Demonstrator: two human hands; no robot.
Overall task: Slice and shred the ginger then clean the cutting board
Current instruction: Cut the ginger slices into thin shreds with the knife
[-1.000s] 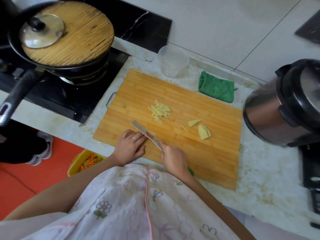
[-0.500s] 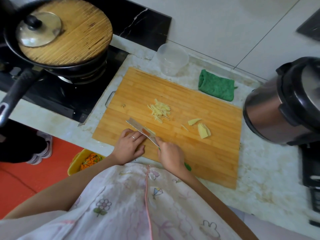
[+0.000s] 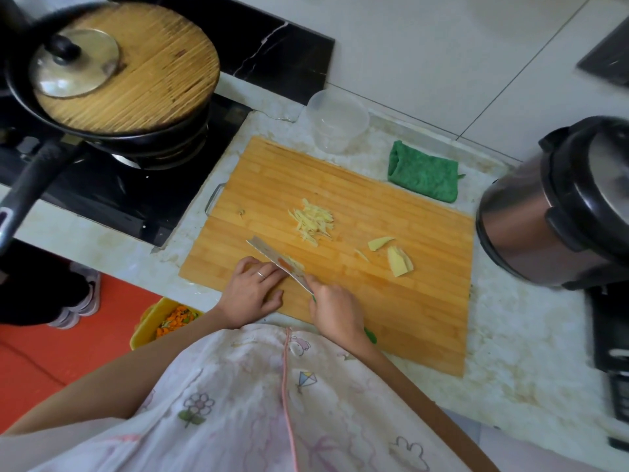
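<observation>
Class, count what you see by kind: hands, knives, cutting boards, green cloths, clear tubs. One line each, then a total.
hands: 2, left hand, right hand
knife: 1
cutting board: 1
green cloth: 1
clear tub: 1
total: 6

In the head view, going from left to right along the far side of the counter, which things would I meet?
black pan → clear plastic container → folded green cloth → rice cooker
</observation>
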